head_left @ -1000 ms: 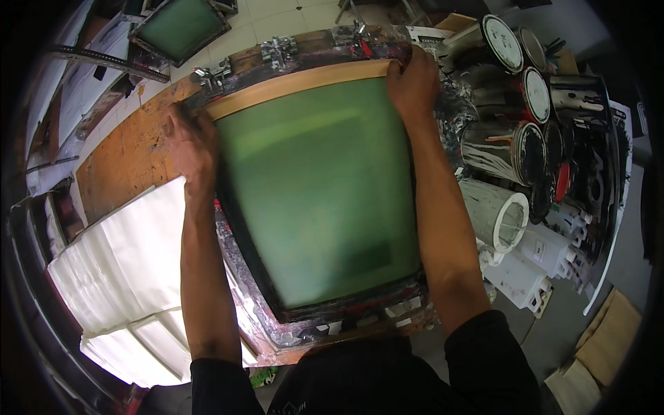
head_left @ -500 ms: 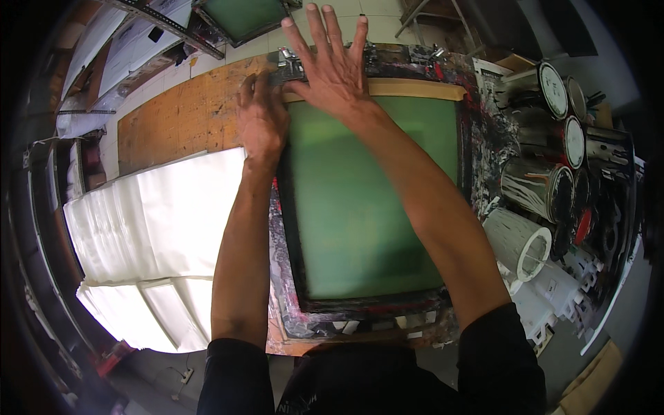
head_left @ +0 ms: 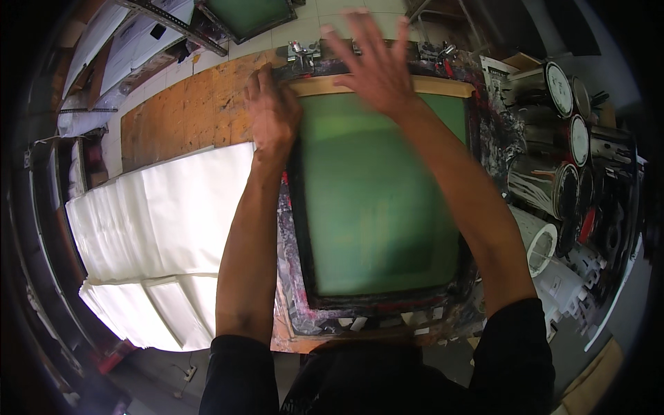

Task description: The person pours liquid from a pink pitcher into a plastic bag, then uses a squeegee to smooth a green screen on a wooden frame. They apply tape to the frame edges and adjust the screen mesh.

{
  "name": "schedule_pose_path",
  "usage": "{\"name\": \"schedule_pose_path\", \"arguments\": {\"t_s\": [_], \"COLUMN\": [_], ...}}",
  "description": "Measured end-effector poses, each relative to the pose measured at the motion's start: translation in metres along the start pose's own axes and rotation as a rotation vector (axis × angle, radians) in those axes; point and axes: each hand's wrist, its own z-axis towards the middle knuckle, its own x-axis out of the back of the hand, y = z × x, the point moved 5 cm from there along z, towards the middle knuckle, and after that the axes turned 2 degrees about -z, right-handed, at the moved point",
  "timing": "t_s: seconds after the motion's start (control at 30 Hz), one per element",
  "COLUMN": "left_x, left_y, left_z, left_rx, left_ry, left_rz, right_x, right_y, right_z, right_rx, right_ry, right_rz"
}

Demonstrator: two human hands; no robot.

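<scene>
Left hand (head_left: pixel 272 114) curls at green screen (head_left: pixel 380 187) corner, grip unclear; right hand (head_left: pixel 379 75) splays over tan edge strip (head_left: pixel 444 86).

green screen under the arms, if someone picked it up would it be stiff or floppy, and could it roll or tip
Likely stiff at the edges, since a dark frame borders the screen. Its green middle looks flat and taut, so it may give a little if pushed. Lying flat and broad, it seems unlikely to roll or tip.

Left hand (head_left: pixel 272 114) curled at far-left corner of screen (head_left: pixel 377 187). Right hand (head_left: pixel 379 72), blurred, splayed over tape (head_left: pixel 443 86) on its far edge. White sheets (head_left: pixel 166 214) toward table (head_left: pixel 187 114)'s near-left corner.
</scene>
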Motion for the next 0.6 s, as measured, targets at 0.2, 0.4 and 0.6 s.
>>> {"name": "schedule_pose_path", "arguments": {"t_s": [0.2, 0.4, 0.6], "left_x": [-0.004, -0.002, -0.005], "left_y": [-0.011, -0.003, -0.028], "left_z": [-0.003, 0.004, 0.000], "left_rx": [0.110, 0.302, 0.307], "left_ry": [-0.043, -0.197, -0.166], "left_rz": [-0.116, 0.031, -0.085], "right_x": [0.031, 0.038, 0.013], "right_y": [0.085, 0.042, -0.086], "right_z": [-0.092, -0.076, -0.060], "right_rx": [-0.719, -0.875, -0.417], "right_ry": [-0.042, 0.027, 0.018], "right_rz": [-0.113, -0.042, 0.415]}}
